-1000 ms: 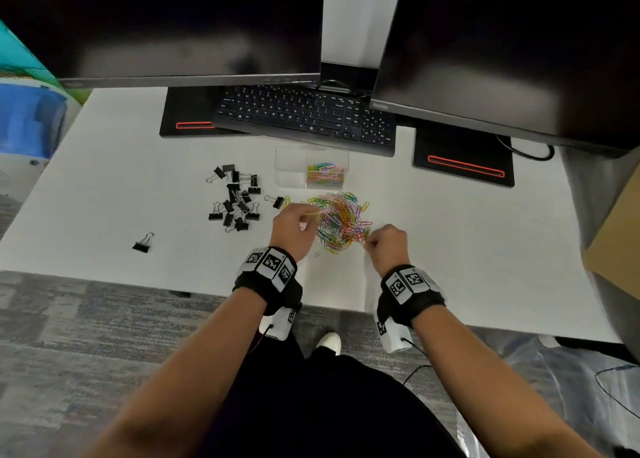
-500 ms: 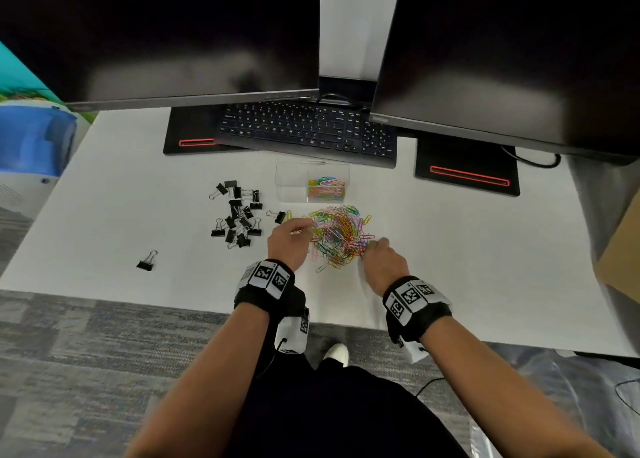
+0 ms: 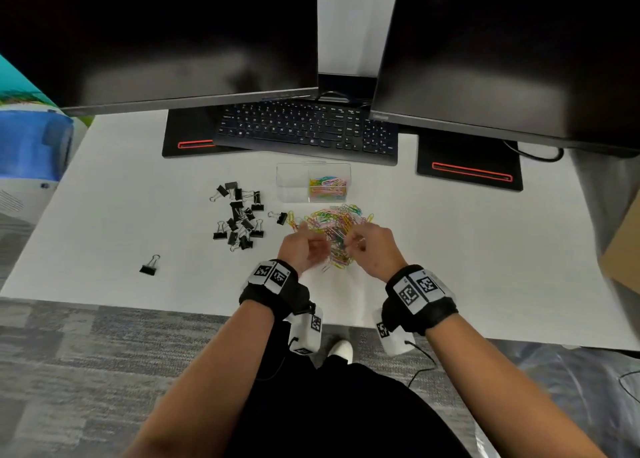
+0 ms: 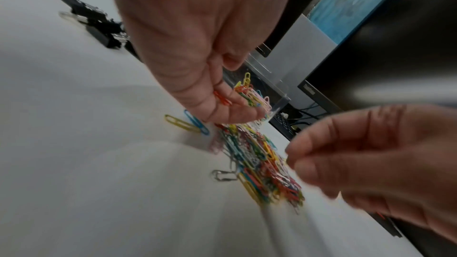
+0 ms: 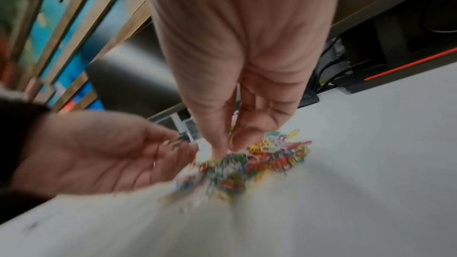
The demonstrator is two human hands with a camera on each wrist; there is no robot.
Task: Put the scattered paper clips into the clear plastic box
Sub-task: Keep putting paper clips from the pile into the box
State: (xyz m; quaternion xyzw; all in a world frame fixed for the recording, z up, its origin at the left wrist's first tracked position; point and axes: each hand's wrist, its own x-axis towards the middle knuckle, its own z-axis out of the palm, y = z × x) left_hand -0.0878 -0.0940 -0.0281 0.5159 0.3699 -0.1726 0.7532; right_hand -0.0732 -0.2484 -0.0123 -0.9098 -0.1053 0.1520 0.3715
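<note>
A heap of coloured paper clips (image 3: 334, 227) lies on the white desk (image 3: 467, 249), just in front of the clear plastic box (image 3: 294, 184). The box's right compartment holds more clips (image 3: 327, 187); its left one looks empty. My left hand (image 3: 313, 249) is at the heap's near left, palm turned inward, its curled fingers holding a small bunch of clips (image 4: 248, 94). My right hand (image 3: 356, 244) is at the near right, thumb and fingers pinched together on clips right above the heap (image 5: 259, 161). In the wrist views the two hands are close together.
Black binder clips (image 3: 240, 220) are clustered left of the heap, one more (image 3: 150, 265) lies alone further left. A keyboard (image 3: 308, 130) and two monitors stand behind the box. The desk edge runs just under my wrists.
Both hands have drawn closer together over the near part of the heap. The left hand has turned palm inward with clips in it; the heap looks more gathered.
</note>
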